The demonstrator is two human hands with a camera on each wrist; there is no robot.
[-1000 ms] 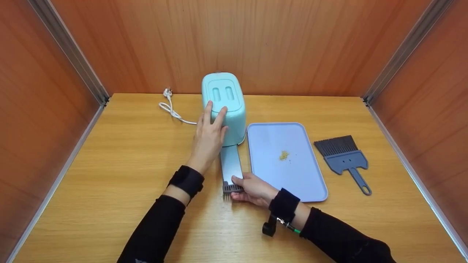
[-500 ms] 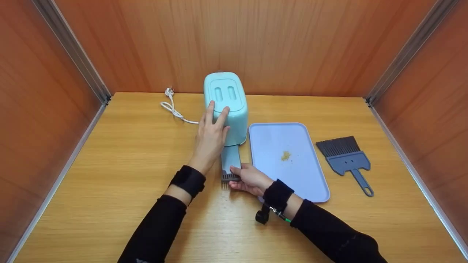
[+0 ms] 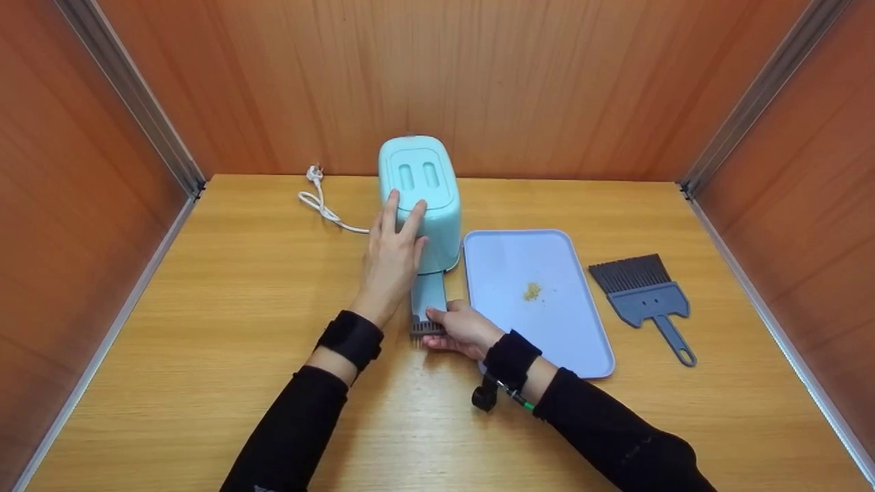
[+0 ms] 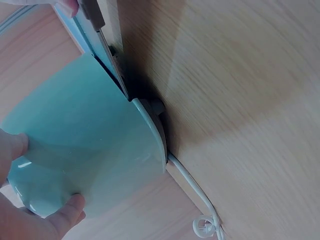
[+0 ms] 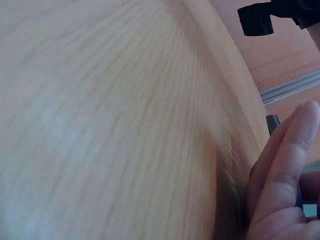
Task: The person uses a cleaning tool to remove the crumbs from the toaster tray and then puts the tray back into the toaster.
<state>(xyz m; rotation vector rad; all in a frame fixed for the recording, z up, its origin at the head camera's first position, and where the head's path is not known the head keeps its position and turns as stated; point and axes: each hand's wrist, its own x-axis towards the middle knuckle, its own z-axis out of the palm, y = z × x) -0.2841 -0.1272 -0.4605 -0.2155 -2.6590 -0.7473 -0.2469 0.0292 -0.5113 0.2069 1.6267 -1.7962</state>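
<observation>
A mint-green toaster [image 3: 441,236] with a lid having two oblong recesses stands near the back of the table. From its near end sticks a flat metal crumb tray [image 3: 428,294] with a dark grey slotted handle. My right hand [image 3: 468,329] pinches that handle, thumb above and fingers below. My left hand [image 3: 389,263] rests on the toaster's near end, fingertips spread over the top edge. In the left wrist view the toaster [image 4: 90,130] shows its side, with the tray [image 4: 95,40] partly inside it. Fingers of my right hand [image 5: 282,180] show close to the tabletop.
Right of the toaster lies a lilac serving tray [image 3: 519,256] with a small heap of yellowish crumbs [image 3: 532,292] on it. Farther right is a grey hand brush [image 3: 646,304]. The white cord and plug [image 3: 318,198] lie at the left. Wooden panels enclose the table.
My right hand has moved away from me, and the crumb tray has slid farther into the toaster. Less of its metal shows. The left hand has stayed on the toaster.
</observation>
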